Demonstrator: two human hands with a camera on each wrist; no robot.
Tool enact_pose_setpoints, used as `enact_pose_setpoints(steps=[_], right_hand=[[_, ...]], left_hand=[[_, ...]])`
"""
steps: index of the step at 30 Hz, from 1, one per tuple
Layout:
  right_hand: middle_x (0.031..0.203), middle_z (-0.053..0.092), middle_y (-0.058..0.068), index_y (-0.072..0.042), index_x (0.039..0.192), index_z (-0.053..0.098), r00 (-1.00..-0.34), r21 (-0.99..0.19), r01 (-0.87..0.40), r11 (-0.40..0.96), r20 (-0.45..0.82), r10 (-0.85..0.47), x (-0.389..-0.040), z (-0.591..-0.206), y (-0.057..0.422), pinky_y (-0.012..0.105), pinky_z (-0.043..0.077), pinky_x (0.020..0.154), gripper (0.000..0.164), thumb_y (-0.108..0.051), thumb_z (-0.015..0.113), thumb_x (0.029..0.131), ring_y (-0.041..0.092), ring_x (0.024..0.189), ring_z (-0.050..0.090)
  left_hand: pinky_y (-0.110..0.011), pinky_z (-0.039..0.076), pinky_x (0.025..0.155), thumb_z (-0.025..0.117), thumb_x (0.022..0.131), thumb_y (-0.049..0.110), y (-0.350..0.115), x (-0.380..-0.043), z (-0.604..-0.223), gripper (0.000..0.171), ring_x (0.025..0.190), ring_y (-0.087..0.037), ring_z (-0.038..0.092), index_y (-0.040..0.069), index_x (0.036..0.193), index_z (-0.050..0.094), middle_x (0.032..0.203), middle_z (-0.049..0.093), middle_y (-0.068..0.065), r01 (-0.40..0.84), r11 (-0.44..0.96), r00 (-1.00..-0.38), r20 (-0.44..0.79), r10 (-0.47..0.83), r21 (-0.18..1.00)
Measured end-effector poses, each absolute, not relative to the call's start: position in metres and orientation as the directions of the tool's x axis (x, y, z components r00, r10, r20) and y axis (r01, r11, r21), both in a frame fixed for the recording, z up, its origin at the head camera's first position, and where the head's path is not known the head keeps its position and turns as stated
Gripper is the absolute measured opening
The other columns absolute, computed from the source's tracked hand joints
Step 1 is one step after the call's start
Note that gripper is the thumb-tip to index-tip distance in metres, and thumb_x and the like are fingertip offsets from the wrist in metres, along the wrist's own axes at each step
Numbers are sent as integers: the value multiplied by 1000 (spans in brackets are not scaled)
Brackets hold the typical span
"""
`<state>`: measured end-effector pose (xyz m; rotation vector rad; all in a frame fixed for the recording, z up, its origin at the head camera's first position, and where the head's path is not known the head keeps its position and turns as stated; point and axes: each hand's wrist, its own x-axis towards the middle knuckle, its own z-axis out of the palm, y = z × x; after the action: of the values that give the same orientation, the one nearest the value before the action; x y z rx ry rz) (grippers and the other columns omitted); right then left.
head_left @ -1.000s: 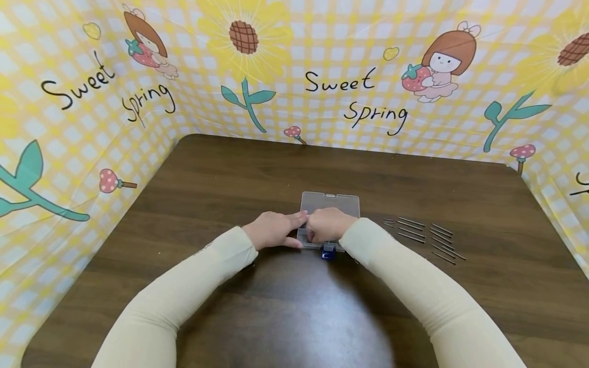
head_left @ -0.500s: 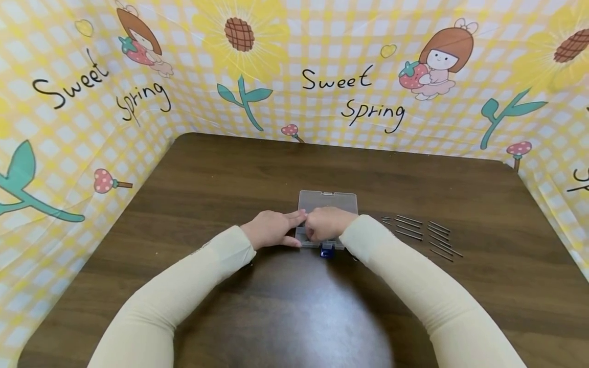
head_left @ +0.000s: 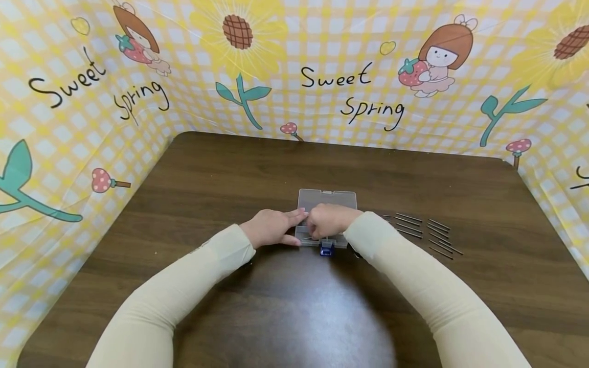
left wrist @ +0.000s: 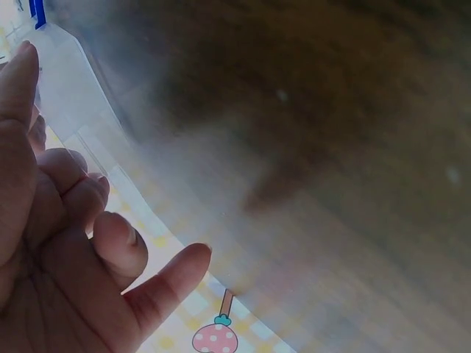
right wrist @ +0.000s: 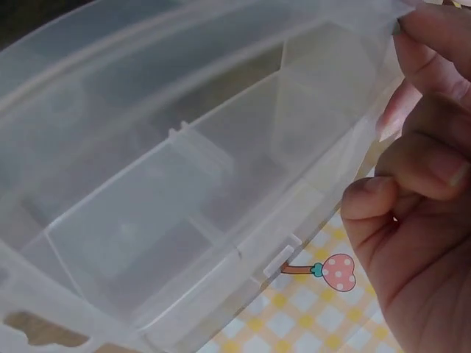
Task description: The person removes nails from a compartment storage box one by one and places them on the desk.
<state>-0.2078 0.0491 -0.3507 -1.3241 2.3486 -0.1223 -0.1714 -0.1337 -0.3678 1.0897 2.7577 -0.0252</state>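
A clear plastic box [head_left: 303,231] lies on the table, its lid [head_left: 317,197] raised at the back and a blue latch [head_left: 327,249] at its front. My left hand [head_left: 271,227] rests against the box's left side, index finger and thumb extended; in the left wrist view some other fingers bend. My right hand [head_left: 333,219] reaches over the box with curled fingers, its fingertips low inside the left part. In the right wrist view the box's divided compartments [right wrist: 132,213] show beside my right hand [right wrist: 419,198]. Whether its fingertips pinch anything is hidden.
Thin dark metal rods that look like nails [head_left: 439,231] lie in rows right of the box, with more [head_left: 408,220] partly behind the right sleeve [head_left: 405,276]. A patterned yellow checked cloth [head_left: 271,102] stands around the brown table [head_left: 221,163].
My right hand has shifted slightly right and up over the box, showing a little more of its front. The left hand keeps its place at the side. The whole view has shifted slightly.
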Motion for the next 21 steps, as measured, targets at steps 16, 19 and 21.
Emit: enact_pose_setpoints(steps=[16,19,21], right_hand=[[67,61,-3,-6,75,70,-454,-344,-765,544,-311,-835,-208,-344,65,26,48,65,11,-5,62,83,10,62,51],[66,60,-4,-6,74,70,-457,-339,-770,541,-299,-838,-208,-342,70,26,47,63,12,-6,61,83,10,60,49],[65,60,-4,-6,73,70,-457,-339,-773,536,-288,-842,-208,-341,73,25,46,62,13,-5,61,83,9,59,48]], left_hand=[[-31,47,53,60,87,52,-133,-174,-372,75,55,-19,57,7,144,44,148,42,-6,683,730,-715,-176,677,35],[-31,49,55,60,87,52,-133,-174,-372,74,60,-20,61,7,144,44,148,42,-6,683,729,-714,-175,677,36],[-31,49,56,60,87,52,-133,-174,-371,74,58,-20,60,7,144,45,147,42,-6,685,728,-713,-173,680,35]])
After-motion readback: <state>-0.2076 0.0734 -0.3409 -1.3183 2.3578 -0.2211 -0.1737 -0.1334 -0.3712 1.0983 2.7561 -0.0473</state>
